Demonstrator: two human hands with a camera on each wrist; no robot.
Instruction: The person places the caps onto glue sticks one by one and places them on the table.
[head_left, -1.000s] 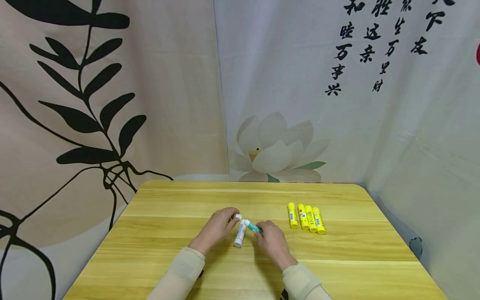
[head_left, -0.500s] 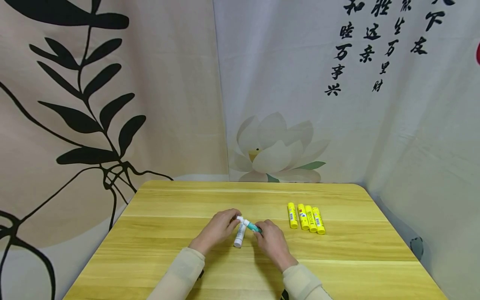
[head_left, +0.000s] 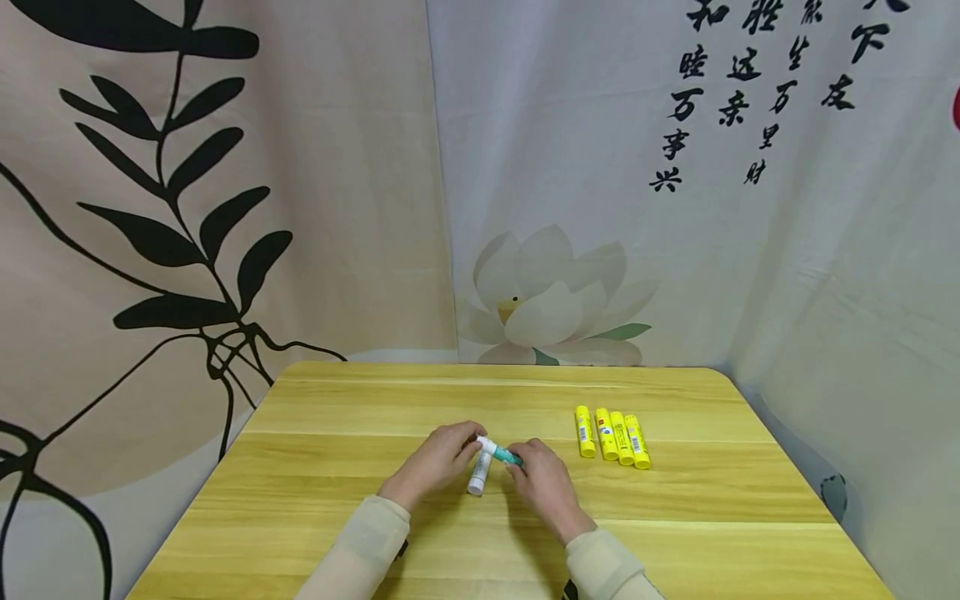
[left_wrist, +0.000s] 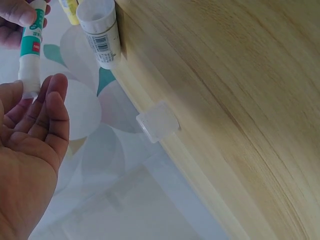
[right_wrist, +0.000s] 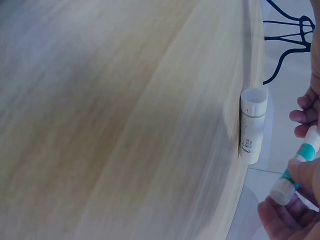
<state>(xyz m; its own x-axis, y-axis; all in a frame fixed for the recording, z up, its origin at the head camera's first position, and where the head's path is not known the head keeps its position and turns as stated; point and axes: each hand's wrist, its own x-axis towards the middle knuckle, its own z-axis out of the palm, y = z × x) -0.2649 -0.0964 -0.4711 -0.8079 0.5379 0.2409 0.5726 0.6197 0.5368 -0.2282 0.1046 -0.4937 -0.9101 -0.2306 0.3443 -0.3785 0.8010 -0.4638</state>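
My right hand (head_left: 546, 483) grips a green-and-white glue stick (head_left: 506, 455), slanted with one end toward the left hand. At that end my left hand (head_left: 437, 458) pinches a white cap (head_left: 484, 445) with thumb and fingertips, in line with the stick. In the left wrist view the stick's green label (left_wrist: 32, 37) shows between the two hands. A larger white glue stick (head_left: 478, 475) lies on the table just below them, its far end overlapped by the held stick; its barcode (left_wrist: 101, 44) shows up close. A small translucent piece (left_wrist: 159, 122) lies on the table near the left hand.
Several yellow glue sticks (head_left: 618, 438) lie side by side to the right of the right hand. The wooden table (head_left: 360, 400) has its far edge against a printed cloth backdrop (head_left: 360, 167).
My left hand has moved slightly right and down, bringing the white cap against the end of the green-and-white glue stick. The right hand has shifted up slightly; the other sticks lie still.
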